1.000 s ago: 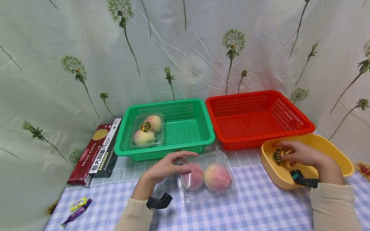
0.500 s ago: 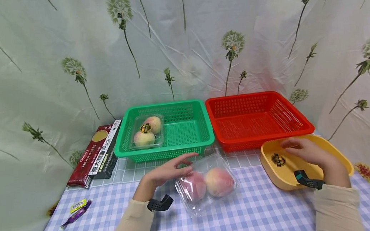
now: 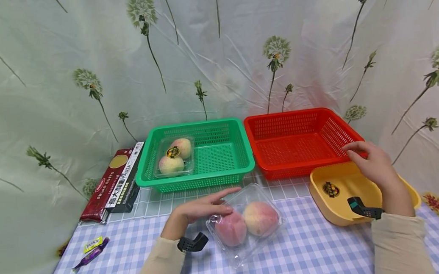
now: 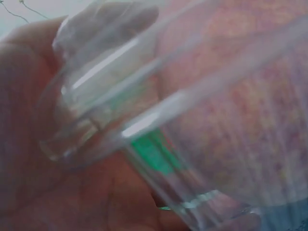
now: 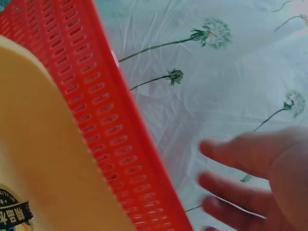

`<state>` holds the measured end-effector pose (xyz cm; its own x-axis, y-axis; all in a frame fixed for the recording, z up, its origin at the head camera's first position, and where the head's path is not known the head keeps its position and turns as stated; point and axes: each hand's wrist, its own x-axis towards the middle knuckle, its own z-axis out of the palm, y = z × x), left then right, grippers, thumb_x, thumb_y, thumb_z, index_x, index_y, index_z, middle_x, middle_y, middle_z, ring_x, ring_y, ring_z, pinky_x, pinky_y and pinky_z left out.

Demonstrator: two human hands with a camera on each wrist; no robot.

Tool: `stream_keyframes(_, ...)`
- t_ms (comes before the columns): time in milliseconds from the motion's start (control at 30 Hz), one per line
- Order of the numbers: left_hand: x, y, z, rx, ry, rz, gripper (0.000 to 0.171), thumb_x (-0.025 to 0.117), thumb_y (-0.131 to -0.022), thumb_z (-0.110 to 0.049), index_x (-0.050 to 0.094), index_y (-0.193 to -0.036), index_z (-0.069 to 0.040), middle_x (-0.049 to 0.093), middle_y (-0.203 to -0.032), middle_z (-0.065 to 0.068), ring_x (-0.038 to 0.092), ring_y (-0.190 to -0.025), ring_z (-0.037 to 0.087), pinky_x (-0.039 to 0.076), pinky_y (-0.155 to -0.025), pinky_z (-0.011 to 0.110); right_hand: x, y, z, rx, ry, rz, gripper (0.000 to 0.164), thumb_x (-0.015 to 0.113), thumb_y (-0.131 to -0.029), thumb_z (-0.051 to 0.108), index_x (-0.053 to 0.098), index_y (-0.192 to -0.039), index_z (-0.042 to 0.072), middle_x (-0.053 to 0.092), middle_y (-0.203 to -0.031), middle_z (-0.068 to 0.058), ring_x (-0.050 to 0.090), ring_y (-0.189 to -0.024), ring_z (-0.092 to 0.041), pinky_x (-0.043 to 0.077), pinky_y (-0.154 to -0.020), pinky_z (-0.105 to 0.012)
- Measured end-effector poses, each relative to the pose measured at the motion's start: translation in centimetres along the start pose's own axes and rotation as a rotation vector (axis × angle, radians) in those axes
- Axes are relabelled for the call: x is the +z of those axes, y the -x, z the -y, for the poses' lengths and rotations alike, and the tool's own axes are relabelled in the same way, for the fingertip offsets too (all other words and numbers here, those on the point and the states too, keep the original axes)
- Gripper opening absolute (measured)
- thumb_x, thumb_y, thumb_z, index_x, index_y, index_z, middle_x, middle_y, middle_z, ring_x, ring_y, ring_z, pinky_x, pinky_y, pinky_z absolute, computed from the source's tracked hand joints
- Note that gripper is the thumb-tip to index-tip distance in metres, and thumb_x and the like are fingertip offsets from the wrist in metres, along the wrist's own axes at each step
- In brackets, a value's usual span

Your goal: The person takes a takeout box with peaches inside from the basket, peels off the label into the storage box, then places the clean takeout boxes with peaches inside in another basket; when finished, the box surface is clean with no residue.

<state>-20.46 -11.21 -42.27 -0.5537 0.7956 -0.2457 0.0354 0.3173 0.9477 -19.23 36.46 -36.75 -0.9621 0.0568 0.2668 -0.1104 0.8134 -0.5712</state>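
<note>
"Gripping what is the left hand (image 3: 199, 209)?"

"A clear plastic box (image 3: 247, 254), clamped at its ten o'clock corner. The walls are thin and glossy; the rim is rounded. Inside sit two peaches (image 3: 261, 218), round, with mottled pink-and-yellow skin."

"State the condition of the right hand (image 3: 374, 166)."

"Thumb and fingers apart, nothing held. It hangs above the twelve o'clock side of a smooth yellow tub (image 3: 329, 208), by the four o'clock corner of a red basket (image 3: 290, 171) with slotted plastic walls. A round black sticker (image 3: 330, 189) shows inside the tub, toward nine o'clock."

"Give the position of the box."

"Over the checked cloth (image 3: 300, 250), with the tub at three o'clock and a mesh-walled green basket (image 3: 207, 181) at eleven o'clock. Whether box and cloth touch cannot be told."

"List the differences from half a second earlier."

"The box has turned counterclockwise, its lowest corner reaching further toward six o'clock. The right hand has risen toward twelve o'clock and now overlaps the red basket. The sticker has stayed in place."

"Compare the views."

"The left wrist view shows the box rim against the palm, which the head view conceals. The right wrist view resolves the gap between thumb and fingertips, plus rows of oblong slots in the red basket."
</note>
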Motion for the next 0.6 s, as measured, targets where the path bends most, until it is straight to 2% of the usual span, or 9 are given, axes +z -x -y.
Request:
stream_keyframes(67, 0.1, -0.1, -0.1, -0.003, -0.008, 0.0, 0.065, 0.057, -0.1, -0.035, 0.027, -0.158, -0.035, 0.022, -0.166, -0.001, 0.033, -0.144, 0.022, 0.032, -0.116, 0.045, 0.1, -0.2, -0.4, -0.012, -0.008, -0.059, 0.031, 0.05, -0.103, 0.016, 0.059, -0.125, -0.003, 0.05, -0.129, -0.035, 0.042, -0.117, -0.053, 0.037, -0.092, -0.058)
stream_keyframes(133, 0.2, -0.2, -0.2, -0.01, -0.005, 0.004, 0.064, 0.057, -0.1, -0.036, 0.028, -0.157, -0.037, 0.027, -0.163, 0.001, 0.039, -0.138, 0.021, 0.035, -0.112, 0.042, 0.3, -0.4, -0.9, -0.005, 0.003, -0.067, 0.037, 0.052, -0.102, 0.017, 0.054, -0.132, -0.004, 0.037, -0.14, -0.041, 0.029, -0.129, -0.059, 0.025, -0.098, -0.071)
stream_keyframes(267, 0.3, -0.3, -0.3, -0.018, 0.008, 0.023, 0.064, 0.057, -0.1, -0.037, 0.028, -0.156, -0.039, 0.034, -0.156, 0.007, 0.047, -0.126, 0.019, 0.04, -0.107, 0.039, 0.5, -0.3, -2.0, 0.071, 0.015, 0.052, 0.058, 0.052, -0.103, 0.032, 0.038, -0.147, -0.002, 0.005, -0.154, -0.044, 0.006, -0.137, -0.067, 0.016, -0.098, -0.081)
stream_keyframes(333, 0.3, -0.2, -0.3, -0.015, 0.013, 0.025, 0.064, 0.058, -0.099, -0.037, 0.029, -0.156, -0.039, 0.04, -0.148, 0.01, 0.05, -0.12, 0.018, 0.042, -0.104, 0.038, 0.7, -0.3, -2.4, 0.099, -0.001, 0.103, 0.065, 0.05, -0.103, 0.038, 0.033, -0.151, -0.002, -0.007, -0.156, -0.043, -0.002, -0.138, -0.069, 0.015, -0.097, -0.084)
stream_keyframes(433, 0.3, -0.1, -0.5, 0.012, 0.028, 0.014, 0.063, 0.059, -0.099, -0.036, 0.031, -0.156, -0.036, 0.048, -0.133, 0.011, 0.052, -0.112, 0.017, 0.045, -0.099, 0.037, 1.2, -0.1, -2.9, 0.106, -0.09, 0.135, 0.066, 0.047, -0.104, 0.039, 0.031, -0.151, -0.004, -0.019, -0.157, -0.039, -0.011, -0.14, -0.068, 0.01, -0.099, -0.086)
stream_keyframes(600, 0.4, 0.1, -1.4, 0.104, 0.112, -0.032, 0.066, 0.058, -0.098, -0.034, 0.028, -0.157, -0.031, 0.036, -0.152, 0.008, 0.055, -0.119, 0.019, 0.043, -0.102, 0.038, 2.1, 0.3, -3.6, 0.088, -0.235, 0.121, 0.063, 0.046, -0.105, 0.036, 0.032, -0.148, -0.008, -0.031, -0.158, -0.029, -0.022, -0.143, -0.06, 0.001, -0.104, -0.083)
